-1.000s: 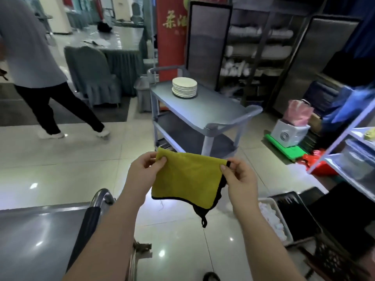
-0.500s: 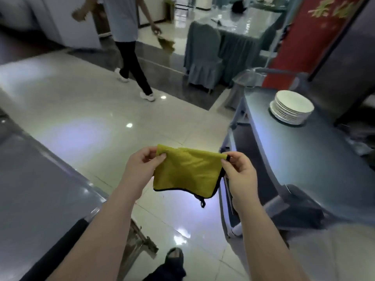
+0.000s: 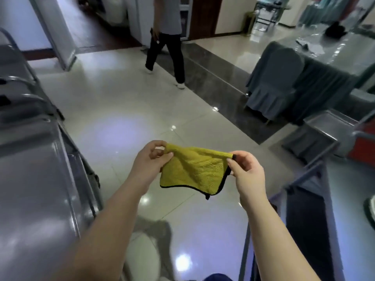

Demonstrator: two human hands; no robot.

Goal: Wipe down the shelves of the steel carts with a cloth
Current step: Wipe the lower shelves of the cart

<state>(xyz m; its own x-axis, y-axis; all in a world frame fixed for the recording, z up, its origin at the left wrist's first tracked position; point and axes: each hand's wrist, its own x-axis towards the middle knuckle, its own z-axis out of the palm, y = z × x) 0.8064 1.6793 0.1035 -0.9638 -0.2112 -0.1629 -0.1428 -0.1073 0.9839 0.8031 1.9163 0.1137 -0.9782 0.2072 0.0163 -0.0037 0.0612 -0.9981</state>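
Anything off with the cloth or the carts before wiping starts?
Nothing stands out. The yellow cloth hangs intact between the left hand and right hand, each pinching a top corner. The steel cart on the left shows no spill or dent.

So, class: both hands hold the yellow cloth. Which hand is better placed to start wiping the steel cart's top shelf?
Probably the left. The left hand pinches the cloth at the corner nearest the steel cart, which lies on that side; the right hand would have to cross over.
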